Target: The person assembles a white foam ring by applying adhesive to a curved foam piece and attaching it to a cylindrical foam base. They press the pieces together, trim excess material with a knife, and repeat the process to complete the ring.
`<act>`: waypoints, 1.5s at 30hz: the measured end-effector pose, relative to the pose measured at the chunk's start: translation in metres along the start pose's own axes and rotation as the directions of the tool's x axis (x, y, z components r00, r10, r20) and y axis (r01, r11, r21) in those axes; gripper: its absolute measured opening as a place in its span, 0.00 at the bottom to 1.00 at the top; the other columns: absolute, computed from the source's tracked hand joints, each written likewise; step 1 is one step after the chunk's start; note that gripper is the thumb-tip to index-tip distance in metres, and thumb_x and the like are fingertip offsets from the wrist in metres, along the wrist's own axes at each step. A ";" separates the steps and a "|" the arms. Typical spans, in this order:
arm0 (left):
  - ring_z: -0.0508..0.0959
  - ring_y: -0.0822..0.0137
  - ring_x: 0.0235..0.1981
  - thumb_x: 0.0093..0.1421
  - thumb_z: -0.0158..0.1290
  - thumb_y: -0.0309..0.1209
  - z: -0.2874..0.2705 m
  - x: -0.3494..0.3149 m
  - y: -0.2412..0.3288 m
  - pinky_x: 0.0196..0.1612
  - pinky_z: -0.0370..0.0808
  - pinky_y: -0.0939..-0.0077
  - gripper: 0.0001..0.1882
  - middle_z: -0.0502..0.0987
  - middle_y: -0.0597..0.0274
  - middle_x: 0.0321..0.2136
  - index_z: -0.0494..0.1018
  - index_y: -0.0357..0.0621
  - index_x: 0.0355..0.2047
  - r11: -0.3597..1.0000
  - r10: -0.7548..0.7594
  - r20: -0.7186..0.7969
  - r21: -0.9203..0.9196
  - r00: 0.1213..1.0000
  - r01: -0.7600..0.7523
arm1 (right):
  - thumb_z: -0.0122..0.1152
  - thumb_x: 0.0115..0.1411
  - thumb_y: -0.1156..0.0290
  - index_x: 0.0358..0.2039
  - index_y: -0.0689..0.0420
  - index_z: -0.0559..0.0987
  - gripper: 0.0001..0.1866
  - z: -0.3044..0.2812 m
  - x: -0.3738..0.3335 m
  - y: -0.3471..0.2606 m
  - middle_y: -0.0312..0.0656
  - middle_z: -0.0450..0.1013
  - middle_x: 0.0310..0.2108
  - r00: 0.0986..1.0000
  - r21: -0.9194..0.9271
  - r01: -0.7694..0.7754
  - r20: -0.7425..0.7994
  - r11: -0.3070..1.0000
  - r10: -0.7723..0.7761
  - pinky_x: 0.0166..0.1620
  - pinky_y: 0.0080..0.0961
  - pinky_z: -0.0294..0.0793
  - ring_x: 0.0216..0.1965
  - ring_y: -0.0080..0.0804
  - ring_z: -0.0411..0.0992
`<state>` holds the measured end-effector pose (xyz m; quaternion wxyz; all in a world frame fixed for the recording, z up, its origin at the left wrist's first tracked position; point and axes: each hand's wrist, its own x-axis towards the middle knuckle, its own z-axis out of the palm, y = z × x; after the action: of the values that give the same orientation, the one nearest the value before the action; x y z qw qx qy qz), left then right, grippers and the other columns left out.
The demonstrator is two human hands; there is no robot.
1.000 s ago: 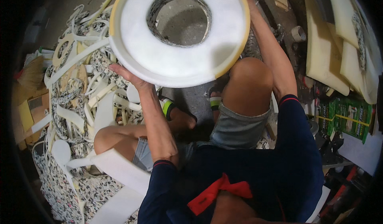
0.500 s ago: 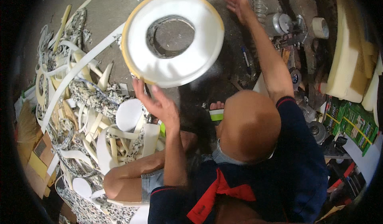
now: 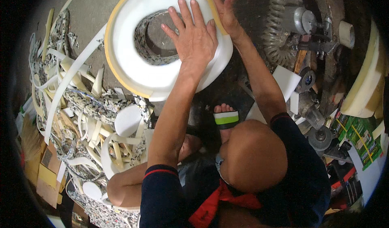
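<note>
A thick white foam ring [image 3: 121, 45] lies ahead of me with a yellow foam strip [image 3: 108, 39] around its edge. Grey speckled foam [image 3: 142, 47] lines its round hole. My left hand [image 3: 193, 41] rests on the ring's right part, fingers spread, the fingertips reaching past the hole. At the ring's right edge, my right hand [image 3: 229, 19] is against the yellow strip with its fingers stretched out; neither hand grips anything. Along the lower right rim, no yellow strip shows and the white edge is bare.
A heap of white and speckled foam offcuts [image 3: 97, 102] fills the left side, with a long white strip [image 3: 77, 74] across it. On the right stand a coiled clear hose [image 3: 276, 25], a metal air tool [image 3: 302, 21], tape rolls, yellow foam blocks [image 3: 360, 86] and green packets [image 3: 362, 138].
My left hand has moved from the ring's near edge up onto its top face. My right hand has come inward to the ring's right edge. The ring appears farther left and turned.
</note>
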<state>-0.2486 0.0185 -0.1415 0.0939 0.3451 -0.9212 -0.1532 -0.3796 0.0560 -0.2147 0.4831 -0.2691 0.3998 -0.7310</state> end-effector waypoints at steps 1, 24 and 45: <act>0.40 0.25 0.72 0.70 0.39 0.46 -0.001 0.001 0.001 0.64 0.40 0.17 0.37 0.42 0.34 0.73 0.49 0.36 0.72 1.000 -0.021 0.046 0.013 0.999 0.021 | 0.20 0.61 0.25 0.74 0.62 0.46 0.56 0.006 -0.012 -0.011 0.52 0.48 0.74 0.999 -0.140 -0.053 -0.019 0.989 0.050 0.74 0.39 0.44 0.74 0.43 0.46; 0.43 0.30 0.72 0.65 0.48 0.52 -0.007 -0.001 0.004 0.65 0.39 0.19 0.43 0.46 0.31 0.71 0.52 0.35 0.71 0.999 -0.023 -0.040 -0.046 0.999 0.021 | 0.19 0.62 0.23 0.73 0.59 0.48 0.56 0.064 -0.086 -0.018 0.46 0.52 0.72 0.937 -0.075 -0.132 -0.334 0.988 0.099 0.74 0.36 0.45 0.73 0.37 0.49; 0.81 0.52 0.48 0.61 0.61 0.49 -0.153 -0.016 -0.177 0.47 0.80 0.58 0.34 0.78 0.32 0.44 0.74 0.24 0.51 0.506 -0.513 0.381 -0.590 0.769 0.630 | 0.19 0.64 0.24 0.70 0.63 0.59 0.56 0.082 -0.096 -0.058 0.47 0.62 0.67 0.917 -0.155 -0.172 -0.385 0.973 0.101 0.71 0.32 0.51 0.67 0.37 0.59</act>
<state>-0.0868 -0.1305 -0.0605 0.0863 0.5557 -0.6324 -0.5327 -0.3073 0.1307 -0.1224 0.4207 -0.1401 0.5689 -0.6927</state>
